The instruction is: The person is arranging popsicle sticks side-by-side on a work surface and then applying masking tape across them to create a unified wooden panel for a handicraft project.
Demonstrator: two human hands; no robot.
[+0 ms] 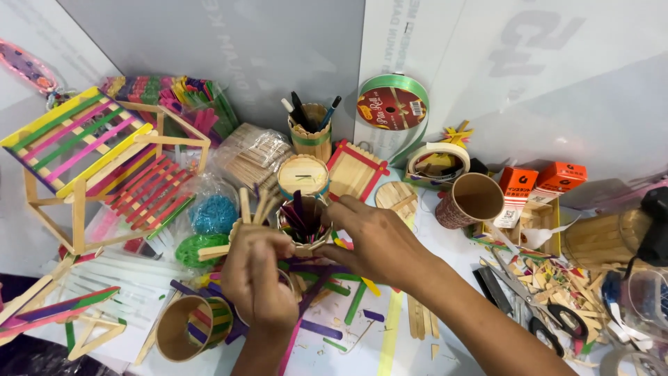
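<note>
My left hand (pixel 256 277) is closed around a bunch of plain wooden craft sticks (pixel 252 207) that stick up from its fingers. My right hand (pixel 376 240) reaches in from the right and grips the rim of a small round stick-covered cup (pixel 303 221) filled with dark purple sticks. Both hands meet just in front of that cup, over loose coloured sticks (pixel 327 289) lying on the white tabletop (pixel 445 240).
A colourful stick bench (pixel 97 153) stands at left. Around it sit bagged sticks (pixel 254 154), a pen holder (pixel 309 136), a green ribbon roll (pixel 393 104), a tape roll (pixel 437 161), a paper cup (pixel 473 200), orange boxes (pixel 539 181), scissors (pixel 536 310) and an open cardboard tube (pixel 186 334).
</note>
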